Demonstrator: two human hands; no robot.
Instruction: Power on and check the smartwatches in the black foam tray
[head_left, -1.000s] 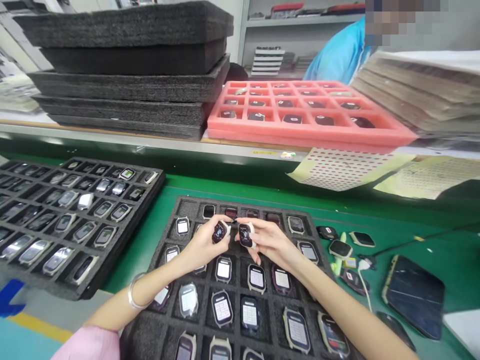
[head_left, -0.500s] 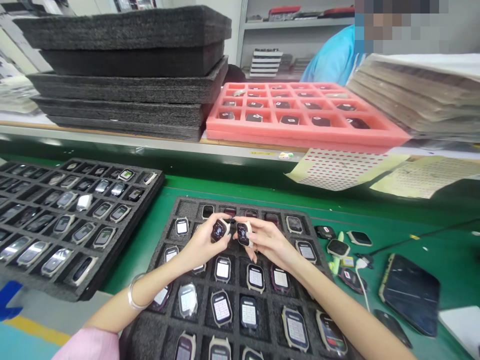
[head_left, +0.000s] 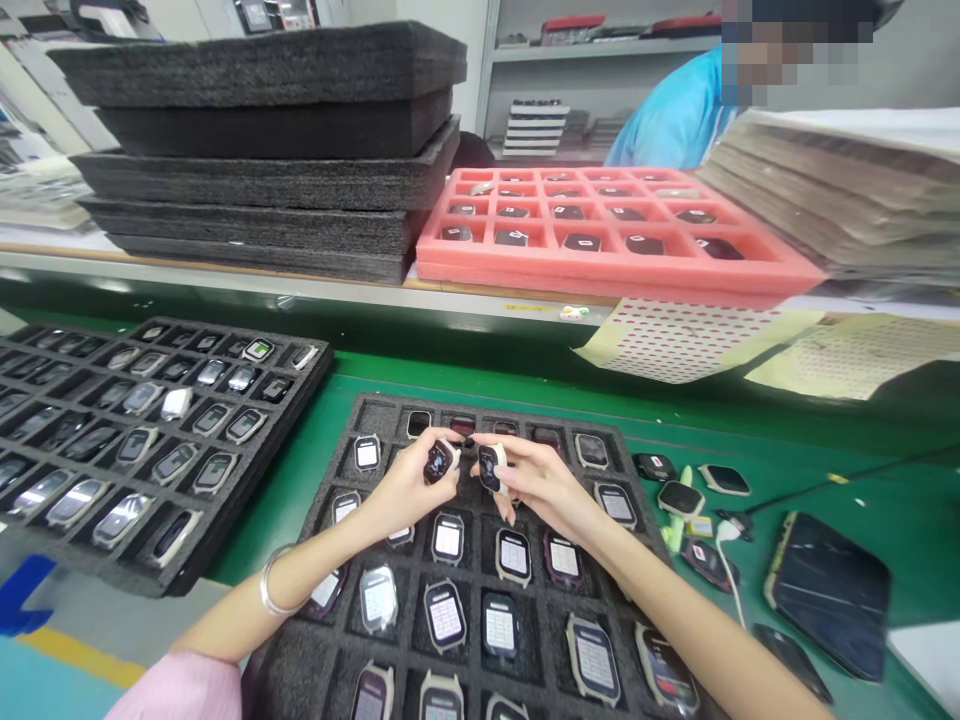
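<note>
My left hand [head_left: 422, 470] is closed around a smartwatch case [head_left: 439, 461] with a lit dark watch face. In my right hand [head_left: 536, 470] is a second smartwatch [head_left: 490, 467], pale-cased and also lit, pinched between thumb and fingers. The two watches are held side by side, a small gap apart, over the far part of a black foam tray [head_left: 480, 500]. Around them in its compartments lie several strapless watches, many showing white screens, such as a watch [head_left: 448, 538] just below my hands. Parts of the tray are hidden under my hands and forearms.
A second black tray of watches [head_left: 289, 440] lies to the left. On the shelf stand stacked black foam trays [head_left: 277, 130] and a pink foam tray [head_left: 615, 285]. At the right are loose watches [head_left: 681, 497], a cable and a dark tablet-like device [head_left: 829, 590]. A person in blue [head_left: 667, 115] is beyond.
The view has shifted slightly, so everything sits a little further right. Both hands keep hold of their watches in nearly the same pose.
</note>
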